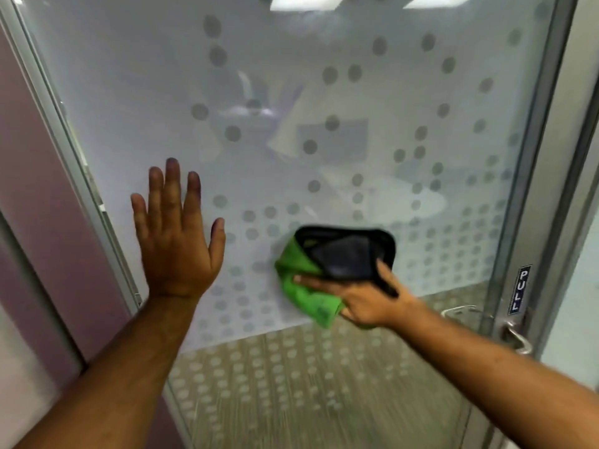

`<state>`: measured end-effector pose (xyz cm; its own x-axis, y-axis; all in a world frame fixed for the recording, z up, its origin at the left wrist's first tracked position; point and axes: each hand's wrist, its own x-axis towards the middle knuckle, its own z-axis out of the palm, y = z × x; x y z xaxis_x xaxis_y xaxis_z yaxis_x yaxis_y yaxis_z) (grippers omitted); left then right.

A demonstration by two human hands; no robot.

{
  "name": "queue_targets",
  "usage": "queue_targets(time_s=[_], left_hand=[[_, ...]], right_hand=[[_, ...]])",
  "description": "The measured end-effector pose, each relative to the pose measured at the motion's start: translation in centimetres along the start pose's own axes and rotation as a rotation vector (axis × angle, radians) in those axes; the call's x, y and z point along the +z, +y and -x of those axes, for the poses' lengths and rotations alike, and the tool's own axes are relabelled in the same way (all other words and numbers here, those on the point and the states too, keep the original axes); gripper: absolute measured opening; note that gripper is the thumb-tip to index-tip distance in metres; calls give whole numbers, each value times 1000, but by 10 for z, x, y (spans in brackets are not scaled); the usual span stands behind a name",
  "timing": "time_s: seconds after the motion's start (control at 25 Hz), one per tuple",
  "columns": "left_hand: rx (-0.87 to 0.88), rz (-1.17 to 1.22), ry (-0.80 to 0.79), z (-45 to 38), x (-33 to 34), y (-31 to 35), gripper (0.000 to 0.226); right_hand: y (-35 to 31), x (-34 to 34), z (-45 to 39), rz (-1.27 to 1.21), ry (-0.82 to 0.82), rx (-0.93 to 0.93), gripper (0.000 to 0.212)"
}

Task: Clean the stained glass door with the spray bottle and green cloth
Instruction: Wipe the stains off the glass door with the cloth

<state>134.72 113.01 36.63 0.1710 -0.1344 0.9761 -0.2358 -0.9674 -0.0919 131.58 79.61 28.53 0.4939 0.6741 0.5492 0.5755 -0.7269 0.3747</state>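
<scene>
The left hand lies flat, fingers spread, against the frosted glass door. The right hand grips the green cloth, pressing it to the glass beside the door handle.

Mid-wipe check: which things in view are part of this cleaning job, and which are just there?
In the job: glass door; green cloth, held in right hand; left hand, flat on the glass.
Not in the job: door handle; PULL sign; purple wall.
Spray bottle: not visible.

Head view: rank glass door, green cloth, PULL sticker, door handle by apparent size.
1. glass door
2. green cloth
3. door handle
4. PULL sticker
Handle and sticker look close; order unsure.
</scene>
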Motion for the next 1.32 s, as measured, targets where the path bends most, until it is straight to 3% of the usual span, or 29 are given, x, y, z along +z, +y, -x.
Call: queue_targets(time_s=[0.2,0.36,0.48,0.68,0.8,0.92,1.04,1.16,1.32], left_hand=[[15,-1,20,4,9,-4,76],[15,-1,30,5,8,-4,76],[16,-18,49,6,11,-4,76],[19,-23,50,4,8,-3,74],[-5,-14,47,2,4,-2,72],[-11,-14,38,2,3,-1,73],[-15,-18,35,1,3,-1,76],[-5,-19,33,2,4,-1,77],[0,-16,44,3,7,-2,74]], right_hand=[[101,-116,-81,318,460,358,68],[137,-188,-152,196,740,692,69],[110,-192,-199,152,740,774,76],[30,-133,-197,324,550,340,84],[-3,-78,-126,272,304,79,90],[13,-54,-55,208,115,-92,76],[76,-90,-50,258,224,-19,72],[124,-151,-101,418,395,252,73],[103,-176,-185,254,612,537,75]])
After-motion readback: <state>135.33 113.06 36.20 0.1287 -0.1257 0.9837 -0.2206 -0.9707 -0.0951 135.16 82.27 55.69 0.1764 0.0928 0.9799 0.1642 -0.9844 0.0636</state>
